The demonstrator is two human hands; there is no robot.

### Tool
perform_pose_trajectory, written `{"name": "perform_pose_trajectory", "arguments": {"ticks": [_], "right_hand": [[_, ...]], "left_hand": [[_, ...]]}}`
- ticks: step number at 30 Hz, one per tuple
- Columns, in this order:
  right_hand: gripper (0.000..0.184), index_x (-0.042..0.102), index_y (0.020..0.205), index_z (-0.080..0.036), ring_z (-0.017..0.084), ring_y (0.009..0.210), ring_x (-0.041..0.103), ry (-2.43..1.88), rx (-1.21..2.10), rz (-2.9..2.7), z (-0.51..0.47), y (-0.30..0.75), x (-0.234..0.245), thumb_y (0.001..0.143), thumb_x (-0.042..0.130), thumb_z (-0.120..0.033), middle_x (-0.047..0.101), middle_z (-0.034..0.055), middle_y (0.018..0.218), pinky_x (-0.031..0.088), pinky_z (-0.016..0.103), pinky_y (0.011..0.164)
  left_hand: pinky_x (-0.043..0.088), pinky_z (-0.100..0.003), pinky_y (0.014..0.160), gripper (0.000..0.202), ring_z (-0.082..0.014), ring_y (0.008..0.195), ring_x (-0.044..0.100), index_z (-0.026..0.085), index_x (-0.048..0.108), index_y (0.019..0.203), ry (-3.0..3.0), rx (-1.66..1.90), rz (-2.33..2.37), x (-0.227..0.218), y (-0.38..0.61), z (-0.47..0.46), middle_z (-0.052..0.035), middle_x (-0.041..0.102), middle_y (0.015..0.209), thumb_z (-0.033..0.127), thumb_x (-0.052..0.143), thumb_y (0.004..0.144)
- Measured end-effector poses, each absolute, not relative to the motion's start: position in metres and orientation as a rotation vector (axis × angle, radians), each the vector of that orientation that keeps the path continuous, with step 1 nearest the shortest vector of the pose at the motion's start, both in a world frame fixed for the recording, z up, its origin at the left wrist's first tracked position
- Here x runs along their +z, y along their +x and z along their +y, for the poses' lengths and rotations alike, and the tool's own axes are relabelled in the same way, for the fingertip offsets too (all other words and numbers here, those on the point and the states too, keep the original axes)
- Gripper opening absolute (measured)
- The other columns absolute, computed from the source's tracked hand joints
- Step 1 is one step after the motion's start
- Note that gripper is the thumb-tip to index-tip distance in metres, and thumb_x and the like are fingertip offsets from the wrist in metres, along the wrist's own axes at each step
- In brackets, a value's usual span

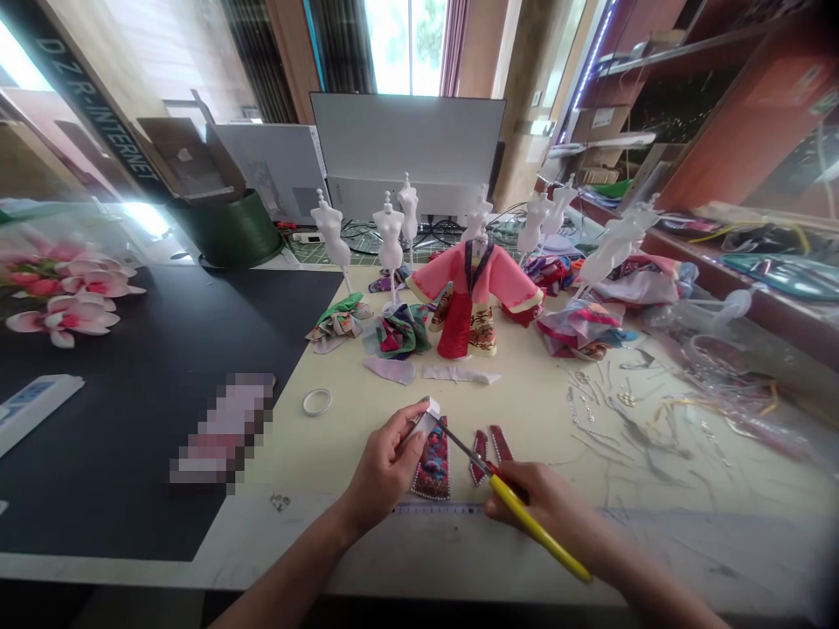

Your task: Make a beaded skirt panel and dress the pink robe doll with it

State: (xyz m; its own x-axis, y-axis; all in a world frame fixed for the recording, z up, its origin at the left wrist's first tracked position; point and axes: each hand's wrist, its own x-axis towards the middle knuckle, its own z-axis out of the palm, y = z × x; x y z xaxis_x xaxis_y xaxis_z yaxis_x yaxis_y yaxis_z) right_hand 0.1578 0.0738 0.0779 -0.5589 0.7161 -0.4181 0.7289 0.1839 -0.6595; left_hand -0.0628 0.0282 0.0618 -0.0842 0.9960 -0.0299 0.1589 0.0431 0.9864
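My left hand (385, 460) pinches a small white piece of fabric or paper (426, 421) between thumb and fingers. My right hand (534, 505) grips a long yellow-handled tool (538, 528) with a thin metal blade (462, 447), whose tip reaches that white piece. Below them lies a patterned dark-red fabric strip with a beaded edge (433, 466). Two narrow red fabric pieces (479, 458) (502, 444) lie next to it, partly near my right hand. A measuring ruler (439, 508) lies along the table's near side.
A doll-sized pink and red hanbok (475, 297) stands ahead among several white dress forms (390, 236) and fabric heaps (397, 332). A tape roll (317, 402) and a blurred item (223, 428) lie left, on a black mat (137, 454). Thin trimmings lie right.
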Motion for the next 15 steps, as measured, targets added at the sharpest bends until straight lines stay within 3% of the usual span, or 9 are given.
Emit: {"name": "perform_pose_trajectory", "arguments": {"ticks": [15], "right_hand": [[0.03, 0.049, 0.065, -0.019, 0.01, 0.057, 0.038, 1.486, -1.397, 2.407, 0.0759, 0.159, 0.0721, 0.077, 0.058, -0.044, 0.044, -0.0044, 0.059, 0.028, 0.023, 0.051]], "left_hand": [[0.042, -0.021, 0.058, 0.046, -0.0111, 0.061, 0.047, 0.013, 0.045, 0.131, 1.247, 1.172, 1.427, 0.0614, -0.0636, 0.0283, -0.0013, 0.056, 0.073, 0.035, 0.046, 0.09]]}}
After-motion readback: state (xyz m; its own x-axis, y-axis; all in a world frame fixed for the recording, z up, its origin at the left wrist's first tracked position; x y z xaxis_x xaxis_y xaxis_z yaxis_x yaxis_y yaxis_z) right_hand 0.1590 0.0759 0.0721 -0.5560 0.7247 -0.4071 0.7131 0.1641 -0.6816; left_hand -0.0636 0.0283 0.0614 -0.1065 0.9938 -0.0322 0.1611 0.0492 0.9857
